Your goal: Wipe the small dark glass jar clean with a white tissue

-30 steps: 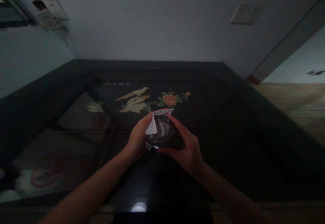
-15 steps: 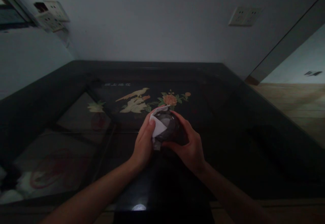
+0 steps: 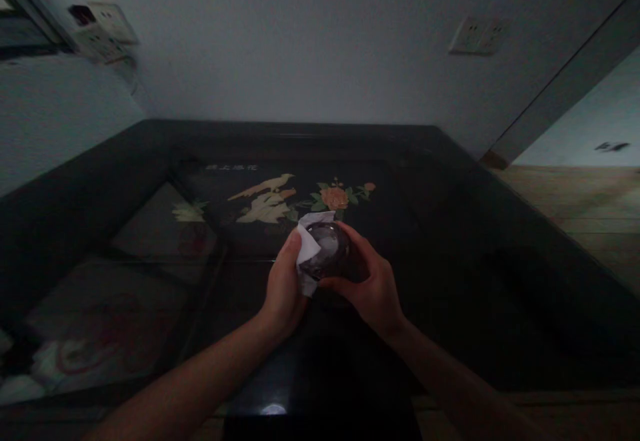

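A dark, glossy, rounded object point(image 3: 331, 249) that looks like glass is between my two hands over the black table; its exact kind is hard to make out in the dim light. My right hand point(image 3: 373, 278) curves around its right side, thumb at the near edge and fingers at the far edge. Against the left side lies a white tissue point(image 3: 309, 246), folded over the rim, with its ends sticking out at the top and bottom. My left hand point(image 3: 285, 281) is closed on the tissue and presses it to the object; most of its fingers are hidden behind.
The glossy black table point(image 3: 440, 228) bears a bird-and-flower picture point(image 3: 270, 201) and stands against a pale wall point(image 3: 300, 41). Sockets point(image 3: 480, 34) are on the wall at the right, more at the upper left point(image 3: 113, 24). Wooden floor point(image 3: 590, 208) shows at the right.
The left thumb has slid back off the front of the tissue, and the tissue's fold has shifted, showing more of the dark object. My right hand stays nearly as it was.
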A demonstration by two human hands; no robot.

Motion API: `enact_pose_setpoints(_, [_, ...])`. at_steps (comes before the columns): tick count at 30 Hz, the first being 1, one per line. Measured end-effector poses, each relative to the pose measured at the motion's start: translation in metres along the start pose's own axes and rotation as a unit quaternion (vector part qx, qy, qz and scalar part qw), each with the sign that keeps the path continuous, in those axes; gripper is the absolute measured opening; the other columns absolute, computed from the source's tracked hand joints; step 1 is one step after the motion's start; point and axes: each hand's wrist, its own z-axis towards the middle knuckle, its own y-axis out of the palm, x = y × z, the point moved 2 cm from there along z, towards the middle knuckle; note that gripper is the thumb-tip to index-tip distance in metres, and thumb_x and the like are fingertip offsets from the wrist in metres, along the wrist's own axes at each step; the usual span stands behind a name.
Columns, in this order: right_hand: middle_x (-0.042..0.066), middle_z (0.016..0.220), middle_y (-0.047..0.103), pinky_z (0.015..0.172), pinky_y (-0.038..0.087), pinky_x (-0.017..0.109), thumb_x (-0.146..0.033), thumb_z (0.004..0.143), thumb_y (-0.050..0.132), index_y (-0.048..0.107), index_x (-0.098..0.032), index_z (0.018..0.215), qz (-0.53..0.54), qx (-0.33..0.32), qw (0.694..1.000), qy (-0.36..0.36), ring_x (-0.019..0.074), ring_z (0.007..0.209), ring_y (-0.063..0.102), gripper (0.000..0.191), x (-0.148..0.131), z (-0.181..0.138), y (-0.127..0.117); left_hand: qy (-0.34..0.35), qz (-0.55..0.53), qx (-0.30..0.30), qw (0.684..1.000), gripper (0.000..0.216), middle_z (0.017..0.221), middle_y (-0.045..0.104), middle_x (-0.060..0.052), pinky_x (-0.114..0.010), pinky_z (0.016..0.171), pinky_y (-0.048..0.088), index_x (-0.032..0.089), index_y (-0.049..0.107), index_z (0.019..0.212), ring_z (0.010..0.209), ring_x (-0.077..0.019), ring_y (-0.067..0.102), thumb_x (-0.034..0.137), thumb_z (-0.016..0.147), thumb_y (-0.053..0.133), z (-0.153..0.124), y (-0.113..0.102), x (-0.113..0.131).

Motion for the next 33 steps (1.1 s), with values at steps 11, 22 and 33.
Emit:
enact_pose_setpoints(11, [0.007, 0.13, 0.06, 0.103, 0.046, 0.041, -0.036, 0.063, 0.086, 0.052, -0.028, 0.132, 0.01, -0.026, 1.0, 0.01, 0.0269, 0.121, 0.057, 0.077, 0.003, 0.001, -0.004, 0.019, 0.074, -0.032, 0.997, 0.032, 0.079, 0.072, -0.003, -0.023, 0.067, 0.049, 0.013, 0.072, 0.09, 0.073, -0.0158, 0.064, 0.04, 0.072, 0.072, 0.012, -0.006, 0.004])
enact_pose_setpoints(22, [0.008, 0.133, 0.058, 0.104, 0.044, 0.04, -0.036, 0.067, 0.083, 0.051, -0.026, 0.133, -0.016, 0.031, 0.999, -0.005, 0.0261, 0.123, 0.054, 0.074, 0.0, 0.004, -0.005, 0.093, 0.082, -0.091, 0.988, 0.038, 0.124, 0.065, -0.001, -0.028, 0.096, 0.044, 0.026, 0.061, 0.123, 0.115, -0.0201, 0.058, 0.041, 0.089, 0.054, -0.004, -0.005, -0.008])
enact_pose_setpoints(33, [0.007, 0.126, 0.062, 0.101, 0.046, 0.038, -0.037, 0.065, 0.084, 0.051, -0.027, 0.133, -0.07, -0.005, 0.996, -0.05, 0.0254, 0.117, 0.057, 0.076, -0.009, 0.003, -0.005, -0.011, 0.071, -0.012, 0.997, 0.033, 0.085, 0.073, -0.005, -0.026, 0.073, 0.051, 0.014, 0.071, 0.096, 0.08, -0.0186, 0.067, 0.041, 0.079, 0.067, 0.009, -0.003, 0.008])
